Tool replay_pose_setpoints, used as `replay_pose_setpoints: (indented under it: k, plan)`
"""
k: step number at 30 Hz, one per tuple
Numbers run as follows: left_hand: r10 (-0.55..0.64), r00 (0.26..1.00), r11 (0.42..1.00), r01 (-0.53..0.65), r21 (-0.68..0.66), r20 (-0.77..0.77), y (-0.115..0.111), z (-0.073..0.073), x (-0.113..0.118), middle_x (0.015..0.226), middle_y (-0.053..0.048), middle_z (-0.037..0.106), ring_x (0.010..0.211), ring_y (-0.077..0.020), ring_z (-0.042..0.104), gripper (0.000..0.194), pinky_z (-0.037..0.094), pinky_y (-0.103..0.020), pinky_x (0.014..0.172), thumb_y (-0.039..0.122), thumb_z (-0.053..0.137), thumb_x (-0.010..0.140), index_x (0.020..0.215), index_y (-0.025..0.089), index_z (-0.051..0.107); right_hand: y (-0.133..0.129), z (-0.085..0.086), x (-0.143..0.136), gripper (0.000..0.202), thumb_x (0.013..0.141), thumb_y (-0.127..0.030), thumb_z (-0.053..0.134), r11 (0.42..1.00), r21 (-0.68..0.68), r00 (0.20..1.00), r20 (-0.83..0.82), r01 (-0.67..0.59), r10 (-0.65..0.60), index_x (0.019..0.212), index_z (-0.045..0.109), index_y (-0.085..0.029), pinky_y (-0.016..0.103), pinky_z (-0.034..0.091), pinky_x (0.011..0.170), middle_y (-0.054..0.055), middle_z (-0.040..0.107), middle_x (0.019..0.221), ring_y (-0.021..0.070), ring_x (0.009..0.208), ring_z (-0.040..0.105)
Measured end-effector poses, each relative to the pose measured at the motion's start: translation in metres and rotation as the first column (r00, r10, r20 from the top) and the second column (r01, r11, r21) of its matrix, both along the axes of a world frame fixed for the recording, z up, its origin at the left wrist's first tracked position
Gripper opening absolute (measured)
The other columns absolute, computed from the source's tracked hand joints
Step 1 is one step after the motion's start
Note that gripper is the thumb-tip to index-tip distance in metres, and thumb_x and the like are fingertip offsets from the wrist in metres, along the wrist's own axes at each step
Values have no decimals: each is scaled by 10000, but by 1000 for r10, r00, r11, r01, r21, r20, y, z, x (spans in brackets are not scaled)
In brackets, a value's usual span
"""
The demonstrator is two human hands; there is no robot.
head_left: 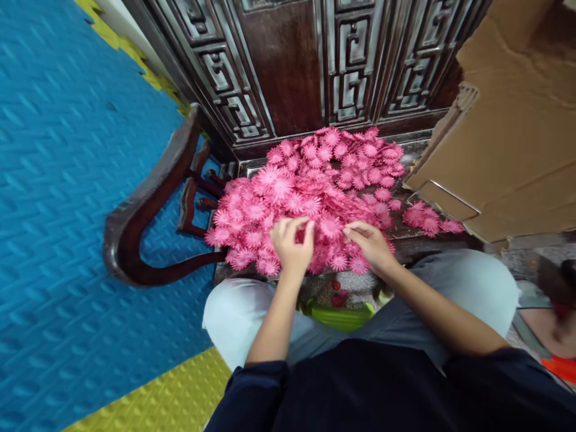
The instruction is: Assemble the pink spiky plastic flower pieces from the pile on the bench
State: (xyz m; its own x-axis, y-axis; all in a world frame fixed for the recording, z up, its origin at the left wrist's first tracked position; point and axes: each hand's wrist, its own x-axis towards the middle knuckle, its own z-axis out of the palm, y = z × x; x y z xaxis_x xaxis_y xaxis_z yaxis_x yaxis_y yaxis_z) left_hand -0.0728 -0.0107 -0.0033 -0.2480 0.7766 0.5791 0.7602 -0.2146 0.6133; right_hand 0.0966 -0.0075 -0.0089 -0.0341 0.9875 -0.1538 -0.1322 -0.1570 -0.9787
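A big heap of pink artificial flowers [279,191], with thin spiky petals and paler centres, covers the dark wooden seat in front of me. My left hand [291,243] is over the near side of the heap, its thumb and forefinger brought together in a pinch; what is between the tips is too small to make out. Opposite it, my right hand [369,243] pinches the edge of a single pink flower [330,227], which faces up between my two hands. Other flowers lie under and around both hands.
A carved wooden panel [292,72] rises behind the heap. On the left curves a wooden armrest [135,222], above blue matting [58,240]. A cardboard box [508,138] stands at the right, near a small flower cluster [423,217]. Something bright green [339,317] is between my knees.
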Motion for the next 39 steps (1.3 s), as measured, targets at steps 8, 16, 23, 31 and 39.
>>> replay_pose_setpoints:
  k: [8,16,23,31,39]
  plan:
    - [-219,956,962,246,-123,193,-15,-8,39,719,-9,600,743,-140,540,141,408,-301,748,357,660,750,775,228,713,0,3,2,242,590,-422,737,1000,15,1000,-2,-25,25,619,647,-198,278,459,674,-16,640,634,121,631,556]
    - [-225,751,884,425,-194,621,-10,-6,34,672,11,557,622,-96,494,131,415,-237,610,313,676,710,686,184,673,2,5,9,205,672,-399,692,976,151,983,120,-157,139,688,684,-194,302,466,708,13,684,686,147,670,599]
    - [-258,727,848,486,-212,636,-10,-1,30,674,7,520,648,-109,472,124,394,-243,637,269,617,736,656,175,605,0,5,8,150,711,-336,662,967,165,969,184,-194,163,718,690,-189,304,456,711,23,691,719,154,696,603]
    - [-174,655,847,480,-228,736,-8,-2,28,629,10,463,643,-117,458,143,398,-229,625,234,491,719,589,188,454,2,5,7,138,678,-335,638,992,88,990,115,-91,81,644,618,-202,279,432,653,-16,607,618,129,611,530]
    - [-31,607,957,246,-151,794,-3,6,3,633,20,427,610,-97,433,146,399,-211,606,277,440,753,633,198,412,6,1,10,130,682,-322,635,1000,21,1000,-6,9,-9,647,600,-201,255,405,622,-30,547,608,110,580,474]
